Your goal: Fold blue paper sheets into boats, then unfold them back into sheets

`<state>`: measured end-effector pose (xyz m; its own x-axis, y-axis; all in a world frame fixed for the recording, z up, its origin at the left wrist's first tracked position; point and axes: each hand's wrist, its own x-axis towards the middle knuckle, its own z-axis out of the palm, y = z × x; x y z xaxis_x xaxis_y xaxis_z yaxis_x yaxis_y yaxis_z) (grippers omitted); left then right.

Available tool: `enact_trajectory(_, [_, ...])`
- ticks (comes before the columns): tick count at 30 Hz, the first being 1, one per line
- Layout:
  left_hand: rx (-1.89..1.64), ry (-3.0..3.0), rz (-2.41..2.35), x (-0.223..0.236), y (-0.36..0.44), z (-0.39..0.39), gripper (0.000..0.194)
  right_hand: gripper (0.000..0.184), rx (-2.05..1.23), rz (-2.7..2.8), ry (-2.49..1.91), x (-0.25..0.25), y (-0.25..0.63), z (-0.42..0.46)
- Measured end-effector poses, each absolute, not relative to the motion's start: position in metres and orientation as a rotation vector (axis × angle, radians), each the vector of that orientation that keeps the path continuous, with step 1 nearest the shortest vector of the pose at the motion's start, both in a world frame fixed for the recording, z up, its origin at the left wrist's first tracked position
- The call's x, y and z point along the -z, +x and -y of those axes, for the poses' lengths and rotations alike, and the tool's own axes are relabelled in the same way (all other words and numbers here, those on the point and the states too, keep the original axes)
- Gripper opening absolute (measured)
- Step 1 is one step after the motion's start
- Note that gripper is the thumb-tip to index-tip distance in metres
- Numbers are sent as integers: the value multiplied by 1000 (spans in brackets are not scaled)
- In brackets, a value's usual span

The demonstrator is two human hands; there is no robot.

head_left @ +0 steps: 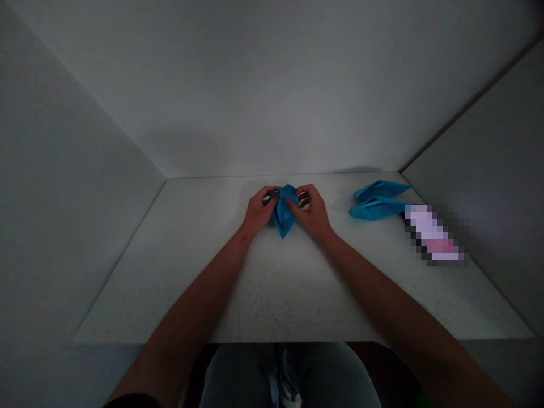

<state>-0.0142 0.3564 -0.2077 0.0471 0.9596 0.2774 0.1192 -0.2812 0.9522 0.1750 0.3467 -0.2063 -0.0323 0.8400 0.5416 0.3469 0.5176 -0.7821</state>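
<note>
A folded piece of blue paper point(284, 214) sits at the far middle of the white table point(272, 294), its point aimed toward me. My left hand point(258, 211) pinches its left side with curled fingers. My right hand point(313, 212) grips its right side the same way. Both hands rest low over the tabletop, and their fingers hide the paper's upper edge.
Two more folded blue paper shapes point(378, 201) lie at the far right of the table. A blurred-out pale object point(433, 235) lies beside them, near the right wall. White walls close in the table on the left, back and right.
</note>
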Motion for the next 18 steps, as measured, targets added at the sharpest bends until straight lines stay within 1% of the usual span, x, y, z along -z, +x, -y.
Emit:
enact_trajectory(3, [-1323,1499,-1160,206,-12,-355,27,28,-455,1628,-1033,204,176,-347])
enact_trajectory(8, [-1269,1513,-1181,204,-9,-351,29,19,-348,1621,-1032,204,176,-350])
enact_trajectory(14, [-1293,1575,-1168,207,-9,-351,29,14,-392,1592,-1013,203,176,-350])
enact_trajectory(18, [-1331,1623,-1184,208,-11,-351,28,16,-425,1581,-992,204,176,-350])
